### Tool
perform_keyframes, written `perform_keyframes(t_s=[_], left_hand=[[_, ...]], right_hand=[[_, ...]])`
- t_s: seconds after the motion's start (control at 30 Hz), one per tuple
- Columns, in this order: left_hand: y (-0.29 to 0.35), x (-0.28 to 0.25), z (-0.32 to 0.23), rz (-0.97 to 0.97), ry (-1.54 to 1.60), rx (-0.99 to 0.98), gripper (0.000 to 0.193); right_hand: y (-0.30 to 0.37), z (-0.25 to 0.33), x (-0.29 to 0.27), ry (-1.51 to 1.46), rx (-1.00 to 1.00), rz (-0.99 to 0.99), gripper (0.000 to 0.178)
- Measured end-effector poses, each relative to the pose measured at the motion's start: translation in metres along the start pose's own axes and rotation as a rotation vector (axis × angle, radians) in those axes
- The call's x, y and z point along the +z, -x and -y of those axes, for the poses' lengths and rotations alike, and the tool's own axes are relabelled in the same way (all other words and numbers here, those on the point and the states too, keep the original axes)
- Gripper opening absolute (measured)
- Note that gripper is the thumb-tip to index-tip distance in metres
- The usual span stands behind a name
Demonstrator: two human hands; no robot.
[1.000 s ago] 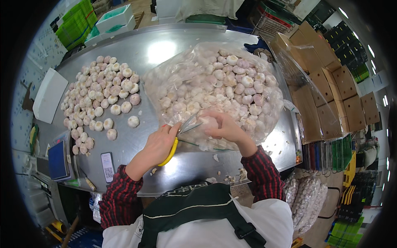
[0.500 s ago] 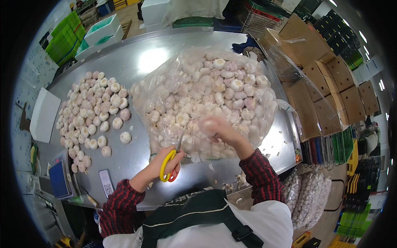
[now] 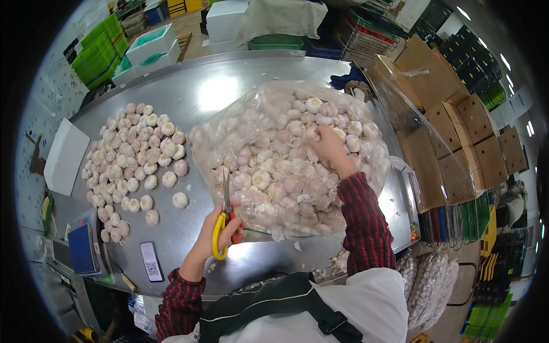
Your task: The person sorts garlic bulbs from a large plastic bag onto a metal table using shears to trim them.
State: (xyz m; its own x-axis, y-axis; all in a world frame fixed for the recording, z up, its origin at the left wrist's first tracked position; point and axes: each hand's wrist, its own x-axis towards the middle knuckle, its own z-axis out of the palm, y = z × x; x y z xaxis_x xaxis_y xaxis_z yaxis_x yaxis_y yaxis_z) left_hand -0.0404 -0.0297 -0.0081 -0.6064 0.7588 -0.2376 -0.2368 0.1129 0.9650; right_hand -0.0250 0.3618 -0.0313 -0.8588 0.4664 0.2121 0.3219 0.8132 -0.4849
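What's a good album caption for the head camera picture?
Left hand holding scissors, right hand among the garlic in a plastic bag.

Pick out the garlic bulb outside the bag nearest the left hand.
The lone bulb off the lower right of the pile: bare tabletop surrounds it, and the pile's bulbs lie farther from the left hand.

Yellow-and-red scissors (image 3: 226, 194) point forward, near whitish garlic bulbs (image 3: 261, 180) heaped in a clear bag (image 3: 207, 143).
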Motion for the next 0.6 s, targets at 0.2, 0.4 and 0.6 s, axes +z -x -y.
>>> perform_keyframes(t_s=[0.2, 0.4, 0.6], left_hand=[[-0.046, 0.041, -0.039, -0.089, -0.432, 0.389, 0.052], [-0.054, 0.058, -0.058, 0.148, 0.028, 0.179, 0.039], [-0.031, 0.064, -0.058, 0.297, 0.116, 0.042, 0.043]], right_hand=[[0.080, 0.022, 0.000, -0.875, 0.065, 0.254, 0.044], [0.150, 0.124, -0.054, -1.140, -0.179, 0.221, 0.065], [0.167, 0.113, -0.052, -1.205, -0.029, 0.160, 0.060]])
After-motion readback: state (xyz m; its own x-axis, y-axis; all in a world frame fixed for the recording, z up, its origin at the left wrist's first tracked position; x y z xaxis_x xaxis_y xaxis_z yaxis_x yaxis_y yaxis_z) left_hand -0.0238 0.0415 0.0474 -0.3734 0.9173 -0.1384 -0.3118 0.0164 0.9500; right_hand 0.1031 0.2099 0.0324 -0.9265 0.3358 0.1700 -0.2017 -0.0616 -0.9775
